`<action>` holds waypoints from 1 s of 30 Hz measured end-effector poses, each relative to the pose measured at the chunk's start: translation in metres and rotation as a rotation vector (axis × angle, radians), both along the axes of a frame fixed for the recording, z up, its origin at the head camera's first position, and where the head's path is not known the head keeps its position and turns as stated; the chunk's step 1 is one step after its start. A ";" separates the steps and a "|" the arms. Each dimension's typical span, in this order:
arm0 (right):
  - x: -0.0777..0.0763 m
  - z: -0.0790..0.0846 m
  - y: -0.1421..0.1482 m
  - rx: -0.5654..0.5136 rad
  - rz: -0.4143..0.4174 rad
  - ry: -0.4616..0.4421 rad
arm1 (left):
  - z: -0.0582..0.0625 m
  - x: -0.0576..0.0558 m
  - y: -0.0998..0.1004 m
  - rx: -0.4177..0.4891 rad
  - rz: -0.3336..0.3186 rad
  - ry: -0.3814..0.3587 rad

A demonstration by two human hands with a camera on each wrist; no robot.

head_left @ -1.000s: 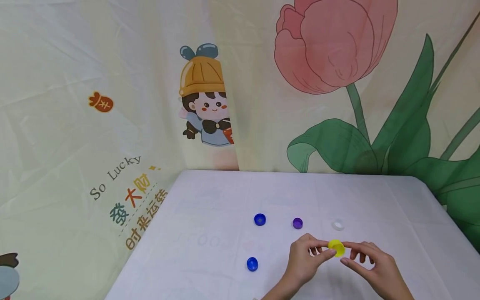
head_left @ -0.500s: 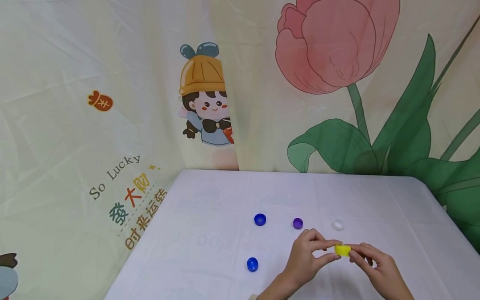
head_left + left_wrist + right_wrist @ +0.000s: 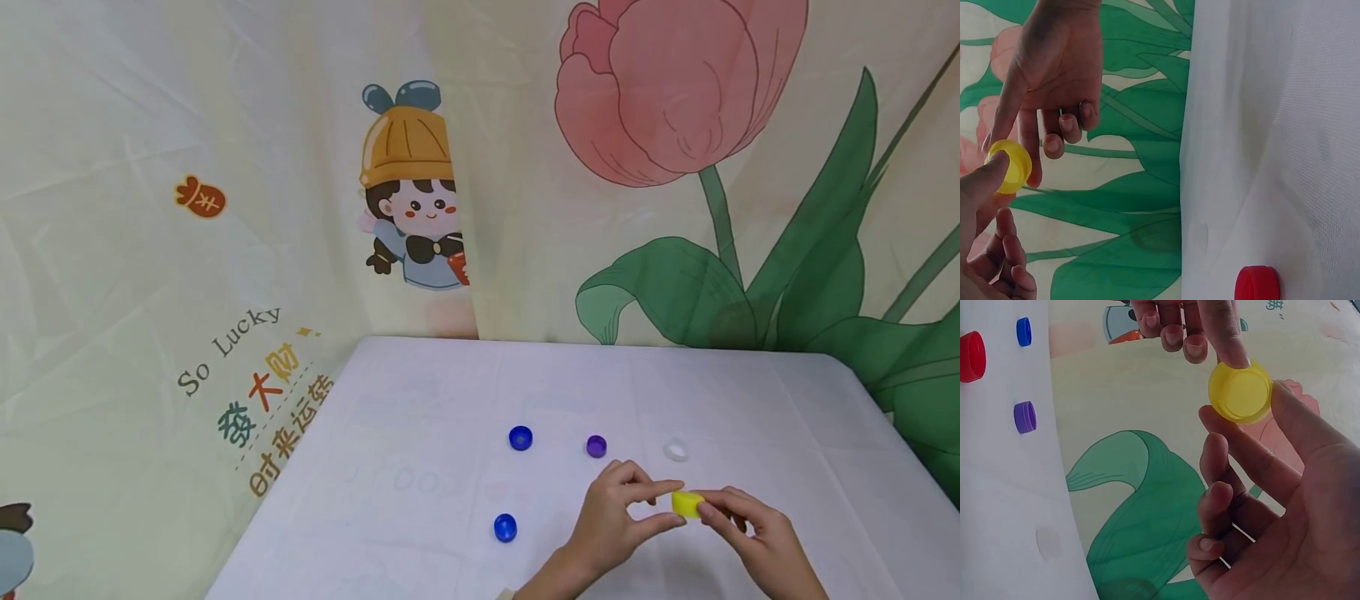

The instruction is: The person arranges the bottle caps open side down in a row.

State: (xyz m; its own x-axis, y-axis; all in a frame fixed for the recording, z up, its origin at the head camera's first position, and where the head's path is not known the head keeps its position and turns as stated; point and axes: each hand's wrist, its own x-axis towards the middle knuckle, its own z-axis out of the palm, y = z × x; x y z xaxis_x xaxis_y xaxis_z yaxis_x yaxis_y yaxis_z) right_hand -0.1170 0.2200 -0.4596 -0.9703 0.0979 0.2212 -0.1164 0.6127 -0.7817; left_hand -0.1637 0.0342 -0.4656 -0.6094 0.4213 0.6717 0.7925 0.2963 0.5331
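A yellow bottle cap (image 3: 686,504) is held up above the table between the two hands. My right hand (image 3: 750,533) pinches its right side between thumb and index finger. From the left, my left hand (image 3: 615,517) has its thumb and index fingertips at the cap's lower and upper edges. In the left wrist view, the left thumb lies across the yellow cap (image 3: 1015,169). The right wrist view shows the round face of the yellow cap (image 3: 1241,394), with the right thumb and index finger at its rim and left fingers reaching in from above.
On the white-covered table (image 3: 420,392) lie a blue cap (image 3: 521,438), a purple cap (image 3: 596,447) and a pale, translucent cap (image 3: 676,450). Nearer sits another blue-looking cap (image 3: 506,527). Both wrist views show a red cap (image 3: 971,356). A printed curtain hangs behind.
The yellow cap has turned from showing its face to standing edge-on and shifted slightly right. The right thumb has closed onto it, and the left finger and thumb have spread to its edges.
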 end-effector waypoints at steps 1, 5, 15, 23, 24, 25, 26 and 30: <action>0.000 0.000 0.000 -0.003 -0.003 -0.005 | 0.000 0.000 0.000 -0.006 0.009 0.011; 0.000 0.000 -0.001 0.008 -0.024 -0.010 | 0.001 0.000 0.000 -0.017 0.030 0.016; 0.002 -0.002 0.001 0.010 -0.019 0.077 | -0.001 -0.002 0.002 0.029 0.050 0.056; 0.002 -0.004 0.003 0.020 -0.021 0.076 | -0.004 -0.001 0.007 0.061 0.031 -0.025; 0.002 -0.004 0.004 0.024 -0.027 0.072 | -0.004 -0.001 0.008 0.055 0.035 -0.023; 0.002 -0.005 0.006 0.029 -0.034 0.069 | -0.004 -0.002 0.010 0.046 0.037 -0.020; 0.002 -0.006 0.007 0.033 -0.044 0.065 | -0.004 -0.002 0.012 0.034 0.043 -0.012; 0.001 -0.012 0.014 0.055 -0.088 0.050 | -0.006 -0.006 0.021 -0.049 0.077 0.011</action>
